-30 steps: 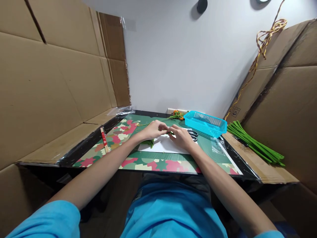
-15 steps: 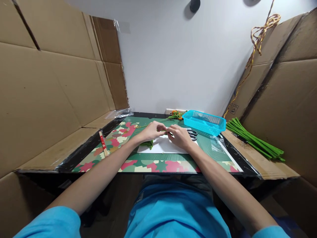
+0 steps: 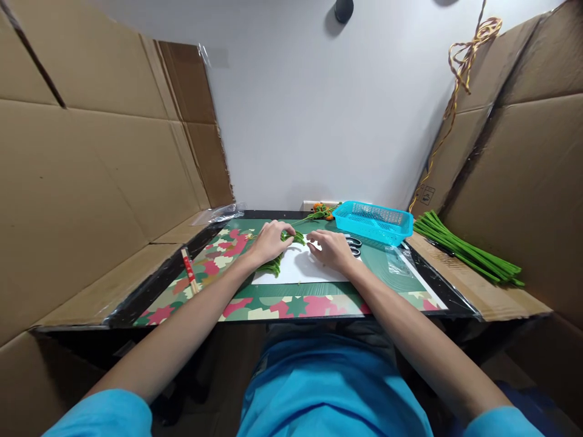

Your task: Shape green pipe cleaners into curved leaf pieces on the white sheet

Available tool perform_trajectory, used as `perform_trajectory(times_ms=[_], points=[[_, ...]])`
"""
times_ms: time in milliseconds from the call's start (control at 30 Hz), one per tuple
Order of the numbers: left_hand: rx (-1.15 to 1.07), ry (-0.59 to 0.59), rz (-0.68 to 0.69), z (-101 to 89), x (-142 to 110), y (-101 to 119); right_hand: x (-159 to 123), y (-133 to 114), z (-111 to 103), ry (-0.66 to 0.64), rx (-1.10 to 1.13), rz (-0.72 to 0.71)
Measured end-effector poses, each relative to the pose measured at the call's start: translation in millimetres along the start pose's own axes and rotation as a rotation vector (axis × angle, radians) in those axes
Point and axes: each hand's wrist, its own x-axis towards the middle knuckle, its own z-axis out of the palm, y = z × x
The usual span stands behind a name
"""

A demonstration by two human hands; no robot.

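My left hand point(image 3: 272, 240) is over the left part of a white sheet point(image 3: 291, 272), its thumb and fingers apart beside short green pieces point(image 3: 298, 238) that look like cut pipe cleaners. More short green pieces point(image 3: 272, 267) lie below that hand, partly hidden by it. My right hand point(image 3: 331, 250) hovers over the right part of the sheet. Its fingers are curved and apart, with nothing visible between them. Just right of it, the black handles of scissors point(image 3: 354, 246) show; their blades are mostly hidden.
A blue basket point(image 3: 373, 223) stands at the back right beside orange flowers point(image 3: 323, 211) on green stems. Long green pipe cleaners point(image 3: 469, 249) lie on cardboard at the right, near a dark pen-like item point(image 3: 441, 247). Chopsticks in a red wrapper point(image 3: 188, 265) lie left. Cardboard walls flank both sides.
My hands have moved apart from where their fingertips met over the sheet. The left hand has shifted left, and green pieces now show between them. The view has turned slightly right.
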Motion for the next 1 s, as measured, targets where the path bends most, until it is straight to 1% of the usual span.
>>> perform_trajectory(times_ms=[167, 533, 833, 1000], points=[[0.095, -0.035, 0.010, 4.0, 1, -2, 1, 7, 0, 0.054, 0.000, 0.061], [0.168, -0.084, 0.010, 2.8, 1, 1, 4, 16, 0, 0.071, 0.030, 0.152], [0.128, -0.052, -0.035, 2.1, 5, -9, 3, 29, -4, 0.093, 0.039, 0.260], [0.099, -0.062, -0.037, 4.6, 6, -12, 3, 29, -2, 0.085, 0.065, 0.226]])
